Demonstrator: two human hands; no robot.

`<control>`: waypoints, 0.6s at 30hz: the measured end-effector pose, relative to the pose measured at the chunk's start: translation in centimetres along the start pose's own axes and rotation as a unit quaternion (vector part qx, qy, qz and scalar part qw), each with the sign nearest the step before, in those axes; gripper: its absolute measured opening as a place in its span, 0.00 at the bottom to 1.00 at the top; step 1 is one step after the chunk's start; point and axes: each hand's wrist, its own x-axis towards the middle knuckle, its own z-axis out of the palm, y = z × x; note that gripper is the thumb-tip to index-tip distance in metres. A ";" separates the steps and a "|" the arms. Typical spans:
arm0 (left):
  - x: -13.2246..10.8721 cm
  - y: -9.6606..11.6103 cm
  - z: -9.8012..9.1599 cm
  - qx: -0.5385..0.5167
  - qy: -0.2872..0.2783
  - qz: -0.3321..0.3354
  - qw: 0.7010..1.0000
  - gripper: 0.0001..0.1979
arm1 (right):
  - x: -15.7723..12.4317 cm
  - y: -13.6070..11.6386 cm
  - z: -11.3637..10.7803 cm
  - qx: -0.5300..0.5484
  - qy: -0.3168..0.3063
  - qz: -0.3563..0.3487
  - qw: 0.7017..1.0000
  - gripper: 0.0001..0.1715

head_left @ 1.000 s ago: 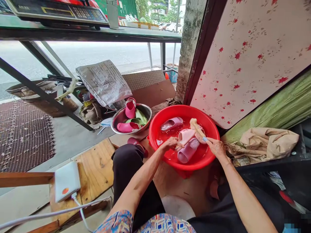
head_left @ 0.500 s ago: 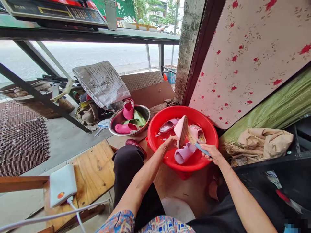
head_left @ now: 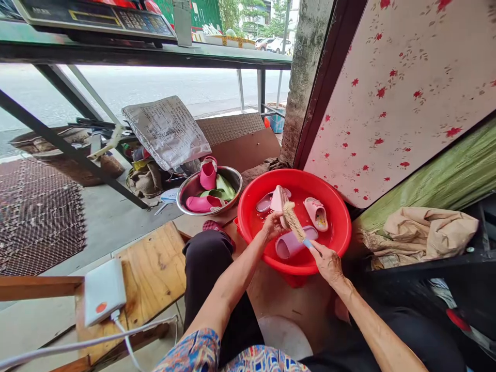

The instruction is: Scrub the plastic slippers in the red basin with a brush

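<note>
At the lower edge, one patterned sleeve (head_left: 201, 346) and two bare forearms, stretched forward over a seated lap. To the left, one wooden seat (head_left: 155, 258) bearing one white device (head_left: 104, 287) with a cable plugged in. Ahead, over one round red tub (head_left: 296, 269), right hand (head_left: 326, 261) with fingers pressed together around the blue handle of one brush (head_left: 293, 222); left hand (head_left: 272, 226) pinching the near end of one pink shoe (head_left: 277, 199), raised above the tub. For the right grip, shoe ahead and to the left; left hand nearer, directly at the shoe; long axis running away from the body, tilted upward, with the brush slanting in from the right, bristles touching or just beside the shoe, impossible to tell which. Lower in the tub, one second pink shoe (head_left: 311, 206) toward the right, one front lilac slipper (head_left: 289, 245) beneath the brush, one back lilac slipper (head_left: 263, 203) partly hidden by the raised shoe. Farther left, one steel bowl (head_left: 237, 181) with two bright pink shoes (head_left: 202, 204) and green footwear (head_left: 226, 186), too overlapped to count. Beyond, one silvery sack (head_left: 166, 129), then one long worktop (head_left: 217, 62) bearing one scale (head_left: 116, 20), with road (head_left: 155, 88) behind.
</note>
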 end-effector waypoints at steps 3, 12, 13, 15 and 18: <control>-0.5 -0.3 0.3 0.002 -0.046 -0.025 0.999 0.25 | 2.5 -0.6 0.5 -0.051 0.028 -0.021 0.998 0.27; -1.6 -0.9 0.1 0.062 -0.141 -0.069 0.986 0.27 | 10.5 -2.4 -0.7 0.104 0.057 0.116 0.986 0.32; -1.5 -0.9 0.0 0.072 -0.133 -0.066 0.986 0.27 | 10.7 -2.5 -0.6 0.129 0.051 0.132 0.982 0.35; -1.4 -1.0 0.0 0.100 -0.096 -0.038 0.990 0.28 | 10.6 -2.7 -0.1 0.163 0.023 0.155 0.974 0.41; -1.1 -1.1 0.4 0.156 -0.010 0.053 0.986 0.30 | 9.2 -3.2 0.8 0.215 -0.042 0.190 0.957 0.44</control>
